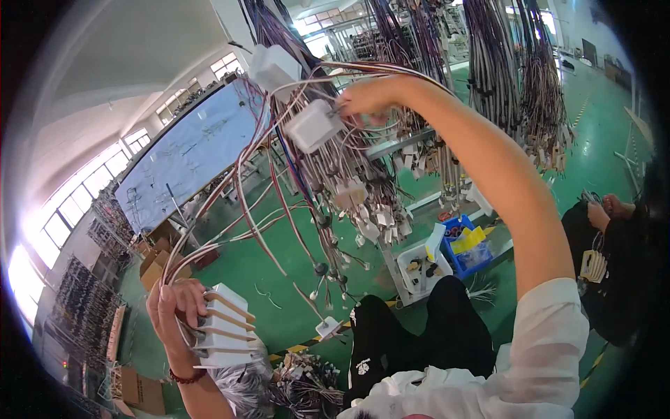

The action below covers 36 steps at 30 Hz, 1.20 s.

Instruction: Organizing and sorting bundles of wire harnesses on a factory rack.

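Closed left grip (183,314) clamps a stack of white connectors (222,328); right grip (366,98) pinches wires beside another white connector (314,126). Between them the harness wires (265,202) look light and limp, so holding the rigid housings seems best.

The green floor (258,272) carries cardboard boxes (155,265) at left, and blue (466,253) and white bins (421,269), possibly on a low stand.

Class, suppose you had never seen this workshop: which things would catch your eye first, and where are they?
First, the raised right hand at top centre, gripping a white connector among hanging wire harnesses. Next, at lower left, the left hand holds a stack of white connectors whose wires sweep upward. The bright green floor fills the middle.
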Each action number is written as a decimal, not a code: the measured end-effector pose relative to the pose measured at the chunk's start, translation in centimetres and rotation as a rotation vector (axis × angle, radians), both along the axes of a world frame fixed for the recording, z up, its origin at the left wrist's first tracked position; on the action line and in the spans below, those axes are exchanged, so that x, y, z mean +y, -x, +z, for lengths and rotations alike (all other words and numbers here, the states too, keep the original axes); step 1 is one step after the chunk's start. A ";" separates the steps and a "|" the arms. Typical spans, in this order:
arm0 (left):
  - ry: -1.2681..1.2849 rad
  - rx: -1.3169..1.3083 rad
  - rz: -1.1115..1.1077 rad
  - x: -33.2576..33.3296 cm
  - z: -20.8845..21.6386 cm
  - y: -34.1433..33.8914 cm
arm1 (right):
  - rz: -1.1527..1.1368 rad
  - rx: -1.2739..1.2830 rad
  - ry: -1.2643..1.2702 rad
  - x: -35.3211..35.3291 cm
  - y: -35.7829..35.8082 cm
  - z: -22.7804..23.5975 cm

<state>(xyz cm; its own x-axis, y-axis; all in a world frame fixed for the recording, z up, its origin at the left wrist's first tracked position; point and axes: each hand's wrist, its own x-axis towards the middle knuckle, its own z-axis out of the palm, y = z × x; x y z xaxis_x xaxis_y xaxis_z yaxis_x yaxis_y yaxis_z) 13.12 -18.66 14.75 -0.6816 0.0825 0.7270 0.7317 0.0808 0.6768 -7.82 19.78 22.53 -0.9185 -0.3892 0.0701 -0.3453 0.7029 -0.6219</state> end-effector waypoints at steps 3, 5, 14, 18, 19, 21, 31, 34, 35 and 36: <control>0.086 -0.014 0.025 -0.3 -0.1 0.3 | 0.327 0.190 0.382 -0.9 -1.7 -0.7; 0.067 0.001 0.029 -0.3 -0.1 0.3 | 0.322 0.173 0.373 -1.6 -1.7 -0.7; -0.026 0.105 -0.050 -0.2 0.1 -0.2 | -0.118 0.179 -1.023 0.8 -0.6 -4.4; 0.035 -0.006 -0.041 0.4 -0.1 -0.6 | 0.282 -0.069 -0.705 -0.3 -2.3 -7.0; 0.037 -0.046 -0.027 0.8 -0.4 -0.7 | 0.301 0.124 -0.786 -1.0 -4.3 -7.2; 0.030 -0.065 -0.015 1.5 -1.0 -1.2 | 0.256 0.425 -0.560 -1.2 -7.0 -9.4; -0.107 -0.046 -0.152 1.3 -0.1 -2.7 | 0.020 0.477 0.613 -0.2 -5.9 -13.9; -0.129 -0.107 -0.257 0.7 0.3 -2.2 | 0.013 0.424 0.601 -0.4 -3.5 -15.0; -0.134 -0.127 -0.279 0.4 0.3 -2.1 | 0.030 0.355 0.600 -0.6 -3.0 -15.7; -0.075 -0.101 -0.314 0.3 0.8 -2.2 | 0.048 0.326 0.596 -0.6 -2.5 -16.3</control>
<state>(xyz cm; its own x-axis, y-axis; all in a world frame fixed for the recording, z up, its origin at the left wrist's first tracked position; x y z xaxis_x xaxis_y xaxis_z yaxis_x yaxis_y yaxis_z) 15.30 -18.39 15.60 -0.7002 0.2489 0.6691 0.6420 -0.1906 0.7427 -5.32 19.22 6.19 -0.7965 -0.2381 0.5558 -0.6033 0.2517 -0.7567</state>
